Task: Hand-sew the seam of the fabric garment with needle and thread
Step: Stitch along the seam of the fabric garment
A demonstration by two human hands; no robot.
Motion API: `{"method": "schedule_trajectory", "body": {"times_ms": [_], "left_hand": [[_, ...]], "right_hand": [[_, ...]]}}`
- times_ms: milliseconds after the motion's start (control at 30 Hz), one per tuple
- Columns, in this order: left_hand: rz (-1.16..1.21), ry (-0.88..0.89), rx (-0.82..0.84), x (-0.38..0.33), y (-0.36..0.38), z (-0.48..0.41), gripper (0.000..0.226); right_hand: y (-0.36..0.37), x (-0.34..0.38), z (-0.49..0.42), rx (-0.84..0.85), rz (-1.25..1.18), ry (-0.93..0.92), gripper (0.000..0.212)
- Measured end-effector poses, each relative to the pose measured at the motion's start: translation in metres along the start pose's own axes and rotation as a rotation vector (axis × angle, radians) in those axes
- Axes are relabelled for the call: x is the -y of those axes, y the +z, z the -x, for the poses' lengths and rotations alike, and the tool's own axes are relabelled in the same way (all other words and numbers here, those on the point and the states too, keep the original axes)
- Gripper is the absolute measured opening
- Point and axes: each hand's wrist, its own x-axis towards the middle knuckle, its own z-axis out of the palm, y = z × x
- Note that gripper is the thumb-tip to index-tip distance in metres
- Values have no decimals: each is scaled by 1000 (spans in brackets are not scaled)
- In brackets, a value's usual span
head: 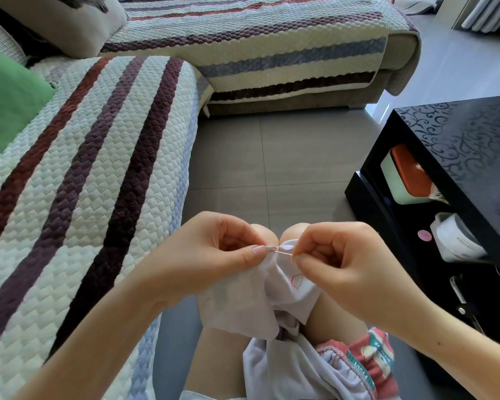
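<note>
Left hand (214, 255) pinched the white garment (243, 301) while, at its three o'clock, the right hand (347, 264) pinched the needle (283, 253).

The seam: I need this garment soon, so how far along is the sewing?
Done: the red thread lies in a slack loop on the white garment, so sewing has begun. In hand: the right hand pinches the needle at the fold the left hand pinches. Left: pulling that loop tight and probably more stitches; finished stitches are too small to count.
</note>
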Motion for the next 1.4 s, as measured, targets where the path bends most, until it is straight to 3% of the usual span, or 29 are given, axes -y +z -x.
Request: {"method": "schedule_trajectory", "body": {"times_ms": [133, 500, 833, 1000, 1100, 1167, 1400], "left_hand": [[-12, 12, 18, -3, 4, 1, 11], [-14, -84, -19, -1, 3, -1, 18], [154, -22, 139, -4, 3, 1, 17], [190, -46, 157, -1, 8, -4, 11], [220, -52, 158, 0, 9, -5, 10], [258, -59, 150, -1, 8, -4, 11], [219, -56, 115, 1, 15, -10, 10]], "right_hand": [[5, 0, 1, -33, 126, -64, 22], [-10, 4, 2, 66, -269, 134, 22], [-14, -2, -3, 169, -569, 286, 3], [-10, -6, -7, 260, -566, 247, 14], [-14, -10, -9, 304, -513, 215, 10], [-20, -14, -8, 300, -499, 207, 3], [-13, -20, -5, 218, -542, 108, 11]]}}
